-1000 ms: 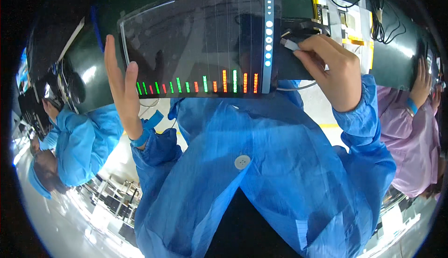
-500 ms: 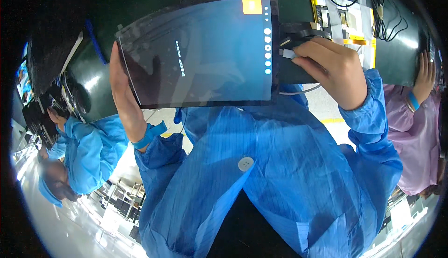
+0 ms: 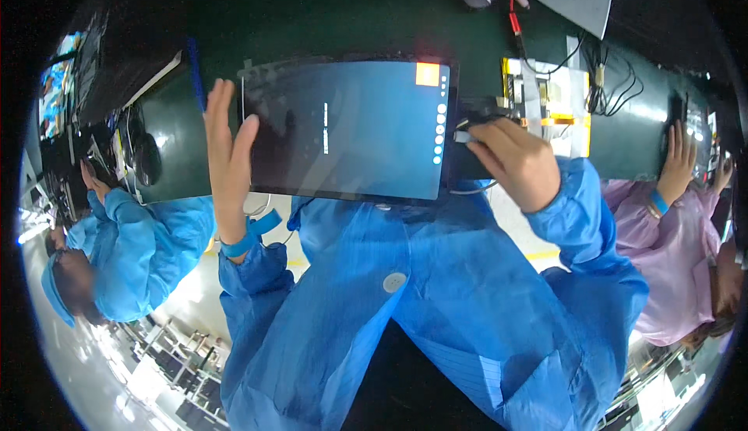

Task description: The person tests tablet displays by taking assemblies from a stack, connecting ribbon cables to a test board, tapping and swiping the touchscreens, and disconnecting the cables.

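Observation:
A large tablet (image 3: 351,131) with a black rim lies face up at the near edge of the bench, its screen lit. Its dark-to-blue display carries an orange square and a row of round pale icons along the right side. Beside the left edge, my left hand (image 3: 226,154) is upright with fingers stretched, the thumb close to the tablet's corner; I cannot tell if it touches. My right hand (image 3: 518,158) pinches a pale cable plug (image 3: 464,136) at the tablet's right edge. Whether the plug sits in a port is not clear. A thin pale cable (image 3: 474,189) hangs below that hand.
Right of the tablet, a yellow-edged board (image 3: 557,104) lies on the dark green bench (image 3: 312,22), near coiled black cables (image 3: 615,88). A red-and-black lead (image 3: 514,26) runs behind. Co-workers sit left in light blue (image 3: 167,244) and right in pink (image 3: 662,259).
My left hand has come off the tablet's left edge, its fingers now spread. The tablet appears lower and smaller as the view has shifted. My right hand keeps its pinch on the plug.

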Action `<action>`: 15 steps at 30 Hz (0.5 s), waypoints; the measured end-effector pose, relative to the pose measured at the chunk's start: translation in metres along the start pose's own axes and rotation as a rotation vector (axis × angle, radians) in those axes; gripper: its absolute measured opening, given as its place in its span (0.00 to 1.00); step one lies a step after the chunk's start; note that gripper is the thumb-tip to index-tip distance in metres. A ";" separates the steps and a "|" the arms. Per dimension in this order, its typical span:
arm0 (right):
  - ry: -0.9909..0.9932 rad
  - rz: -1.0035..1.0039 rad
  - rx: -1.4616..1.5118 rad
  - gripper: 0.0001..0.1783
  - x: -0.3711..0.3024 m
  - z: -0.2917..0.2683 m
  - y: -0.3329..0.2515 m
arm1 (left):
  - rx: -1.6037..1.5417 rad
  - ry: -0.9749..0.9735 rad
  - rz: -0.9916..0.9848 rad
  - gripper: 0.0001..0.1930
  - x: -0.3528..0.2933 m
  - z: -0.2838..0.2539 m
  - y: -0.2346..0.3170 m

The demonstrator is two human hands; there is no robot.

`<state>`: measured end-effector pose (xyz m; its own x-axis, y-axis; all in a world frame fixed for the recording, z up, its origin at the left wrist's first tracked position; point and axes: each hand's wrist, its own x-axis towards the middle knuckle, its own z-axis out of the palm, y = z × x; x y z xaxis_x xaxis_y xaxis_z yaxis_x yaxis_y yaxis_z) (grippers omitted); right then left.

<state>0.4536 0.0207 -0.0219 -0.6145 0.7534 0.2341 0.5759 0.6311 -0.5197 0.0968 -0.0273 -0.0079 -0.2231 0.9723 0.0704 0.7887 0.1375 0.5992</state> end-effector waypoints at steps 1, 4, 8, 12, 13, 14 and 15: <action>0.036 0.008 -0.008 0.09 0.001 0.000 -0.005 | -0.009 0.025 -0.005 0.35 0.002 0.003 0.011; 0.064 -0.009 -0.037 0.09 -0.001 0.004 -0.008 | 0.067 0.013 0.323 0.32 0.010 0.029 0.078; 0.069 -0.025 -0.034 0.09 0.001 0.003 -0.009 | 0.079 -0.114 0.447 0.30 0.012 0.079 0.136; 0.022 -0.043 -0.042 0.09 0.005 0.005 -0.009 | 0.017 -0.078 0.483 0.28 0.023 0.105 0.134; 0.024 -0.060 -0.045 0.10 0.005 0.005 -0.007 | -0.004 -0.097 0.466 0.27 0.025 0.107 0.133; 0.022 -0.054 -0.047 0.10 0.005 0.005 -0.006 | -0.008 -0.102 0.468 0.27 0.027 0.109 0.132; -0.008 -0.056 -0.054 0.10 0.005 0.005 -0.004 | -0.036 -0.103 0.460 0.27 0.028 0.110 0.132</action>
<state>0.4455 0.0208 -0.0224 -0.6507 0.7151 0.2554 0.5685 0.6817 -0.4605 0.2572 0.0387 -0.0146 0.2038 0.9448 0.2566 0.7716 -0.3163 0.5518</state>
